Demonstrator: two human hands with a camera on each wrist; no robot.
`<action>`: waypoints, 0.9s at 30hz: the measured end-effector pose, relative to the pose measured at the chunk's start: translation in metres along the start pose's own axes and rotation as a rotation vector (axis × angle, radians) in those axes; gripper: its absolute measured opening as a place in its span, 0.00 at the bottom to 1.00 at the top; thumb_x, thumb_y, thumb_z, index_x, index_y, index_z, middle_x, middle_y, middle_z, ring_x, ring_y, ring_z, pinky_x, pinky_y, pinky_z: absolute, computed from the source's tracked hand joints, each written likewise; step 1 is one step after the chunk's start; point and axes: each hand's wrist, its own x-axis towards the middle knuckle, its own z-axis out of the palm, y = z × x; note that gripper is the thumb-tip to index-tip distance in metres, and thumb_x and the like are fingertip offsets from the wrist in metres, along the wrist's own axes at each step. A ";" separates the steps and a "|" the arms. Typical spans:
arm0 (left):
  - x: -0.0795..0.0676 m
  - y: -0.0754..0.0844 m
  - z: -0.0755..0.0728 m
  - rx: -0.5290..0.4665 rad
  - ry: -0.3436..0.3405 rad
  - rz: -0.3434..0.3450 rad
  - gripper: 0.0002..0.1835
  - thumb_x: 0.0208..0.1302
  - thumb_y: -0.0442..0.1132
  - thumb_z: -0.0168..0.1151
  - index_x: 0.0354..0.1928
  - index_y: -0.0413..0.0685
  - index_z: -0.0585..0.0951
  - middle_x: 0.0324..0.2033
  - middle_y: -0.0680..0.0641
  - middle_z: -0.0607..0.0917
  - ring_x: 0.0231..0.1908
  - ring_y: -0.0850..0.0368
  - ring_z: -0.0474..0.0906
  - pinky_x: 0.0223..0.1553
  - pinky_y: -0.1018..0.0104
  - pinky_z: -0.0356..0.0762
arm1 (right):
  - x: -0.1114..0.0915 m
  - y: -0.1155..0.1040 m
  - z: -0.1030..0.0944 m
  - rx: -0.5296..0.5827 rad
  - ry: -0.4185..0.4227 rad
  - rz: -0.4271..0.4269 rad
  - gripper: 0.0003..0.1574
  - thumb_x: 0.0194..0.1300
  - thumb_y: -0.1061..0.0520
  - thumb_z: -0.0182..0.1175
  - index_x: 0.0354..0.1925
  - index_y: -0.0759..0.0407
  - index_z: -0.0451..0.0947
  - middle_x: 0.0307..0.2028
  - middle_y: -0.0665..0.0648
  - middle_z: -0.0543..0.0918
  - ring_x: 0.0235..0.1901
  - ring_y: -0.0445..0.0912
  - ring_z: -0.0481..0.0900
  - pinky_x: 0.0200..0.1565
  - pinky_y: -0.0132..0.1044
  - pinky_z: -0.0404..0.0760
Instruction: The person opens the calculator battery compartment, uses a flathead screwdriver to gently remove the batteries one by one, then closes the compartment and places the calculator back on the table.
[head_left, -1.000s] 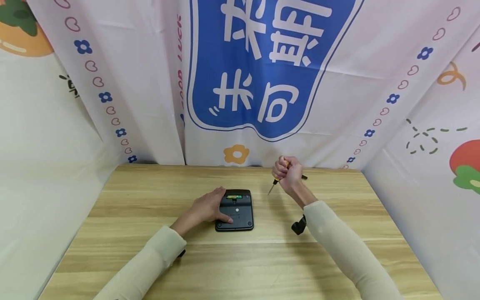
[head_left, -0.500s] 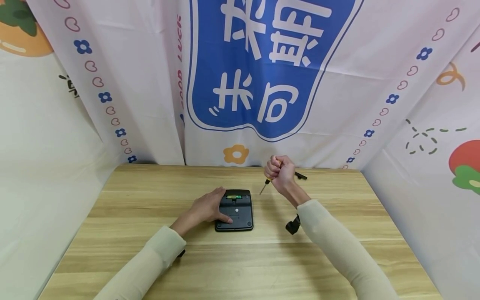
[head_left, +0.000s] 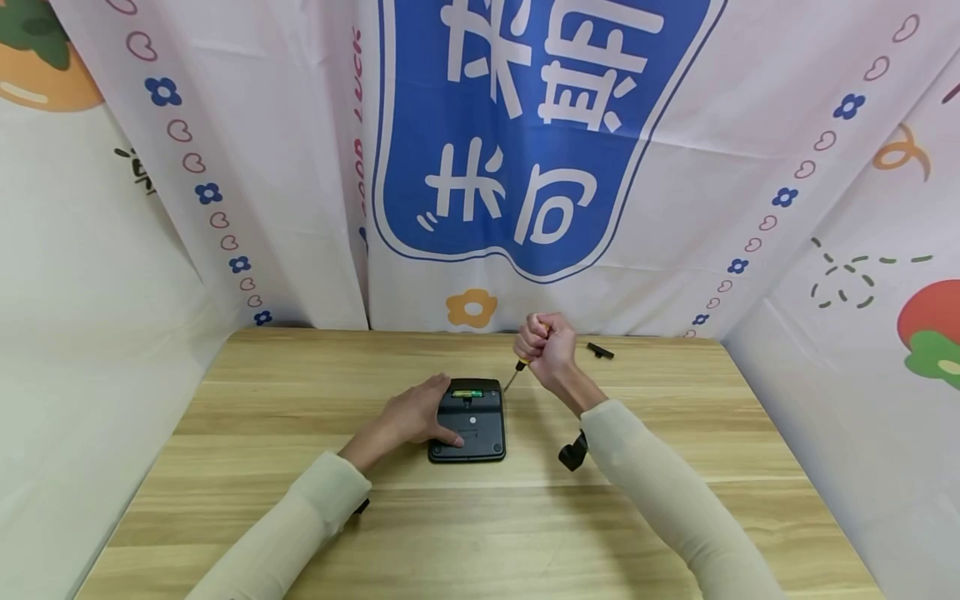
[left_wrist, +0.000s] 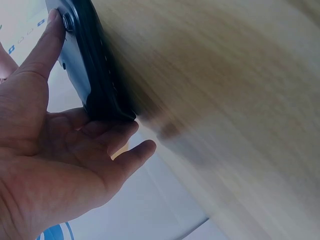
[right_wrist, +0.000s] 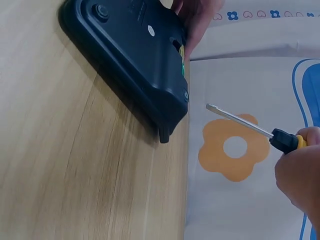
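Note:
A black calculator point(head_left: 480, 429) lies back side up on the table, its battery slot uncovered with a green battery point(head_left: 467, 394) inside. My left hand point(head_left: 408, 414) holds it from the left, thumb on the back near the front edge, fingers at the far left corner. In the left wrist view the thumb point(left_wrist: 45, 47) lies close to a round foot. My right hand point(head_left: 553, 354) grips a yellow and black screwdriver point(head_left: 521, 365) in a fist, shaft pointing down and left. In the right wrist view the tip of the screwdriver point(right_wrist: 240, 119) hangs above the calculator's far right corner, apart from it.
A small black piece, seemingly the battery cover point(head_left: 600, 351), lies on the wooden table point(head_left: 637, 533) near the back edge, right of my right hand. A printed white curtain point(head_left: 660, 208) hangs behind the table, with pale sheets on both sides.
My right hand has moved left with the screwdriver, bringing its tip close to the calculator's right edge. The small black piece now shows fully. My left hand and the calculator stay put.

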 end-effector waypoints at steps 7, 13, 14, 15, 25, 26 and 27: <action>0.002 0.000 0.000 -0.004 -0.008 -0.011 0.63 0.54 0.60 0.83 0.82 0.38 0.58 0.82 0.37 0.58 0.79 0.38 0.59 0.77 0.40 0.63 | 0.002 0.006 0.005 0.001 -0.006 0.007 0.23 0.69 0.60 0.27 0.16 0.51 0.45 0.13 0.46 0.48 0.13 0.40 0.43 0.21 0.36 0.38; 0.002 0.000 0.000 -0.001 -0.007 -0.011 0.63 0.54 0.60 0.83 0.82 0.38 0.59 0.82 0.36 0.58 0.79 0.37 0.60 0.77 0.40 0.63 | 0.005 0.011 0.007 -0.010 -0.021 -0.008 0.23 0.70 0.60 0.28 0.16 0.50 0.45 0.13 0.46 0.47 0.14 0.41 0.41 0.21 0.36 0.38; 0.002 0.000 0.000 0.001 -0.005 -0.008 0.63 0.54 0.60 0.83 0.82 0.37 0.59 0.82 0.36 0.59 0.79 0.37 0.60 0.76 0.40 0.64 | 0.005 0.012 0.007 -0.011 -0.020 -0.009 0.23 0.70 0.60 0.28 0.16 0.50 0.45 0.13 0.46 0.47 0.14 0.41 0.41 0.21 0.36 0.38; 0.002 0.000 0.000 0.003 -0.004 -0.007 0.63 0.54 0.60 0.83 0.82 0.37 0.59 0.82 0.35 0.59 0.78 0.37 0.61 0.76 0.40 0.64 | 0.006 0.013 0.007 -0.012 -0.017 -0.012 0.23 0.70 0.60 0.28 0.16 0.50 0.45 0.13 0.46 0.47 0.14 0.41 0.41 0.20 0.36 0.38; 0.001 0.000 -0.001 0.011 -0.002 0.004 0.63 0.55 0.60 0.82 0.82 0.37 0.59 0.82 0.35 0.59 0.78 0.36 0.62 0.76 0.40 0.65 | 0.008 0.025 0.010 -0.015 -0.030 -0.011 0.23 0.70 0.61 0.27 0.16 0.51 0.45 0.13 0.46 0.47 0.12 0.39 0.44 0.19 0.35 0.40; 0.001 0.000 -0.001 0.014 -0.004 0.005 0.63 0.55 0.60 0.82 0.82 0.37 0.59 0.82 0.35 0.58 0.78 0.36 0.62 0.76 0.40 0.65 | 0.008 0.026 0.010 -0.017 -0.032 -0.009 0.23 0.70 0.61 0.27 0.16 0.51 0.45 0.13 0.46 0.47 0.12 0.39 0.45 0.19 0.35 0.40; 0.001 0.000 -0.001 0.020 -0.007 0.005 0.63 0.55 0.61 0.82 0.82 0.37 0.58 0.82 0.35 0.58 0.78 0.36 0.62 0.76 0.40 0.65 | 0.009 0.027 0.010 -0.021 -0.034 -0.008 0.23 0.70 0.61 0.28 0.16 0.51 0.45 0.13 0.47 0.47 0.12 0.39 0.45 0.18 0.34 0.40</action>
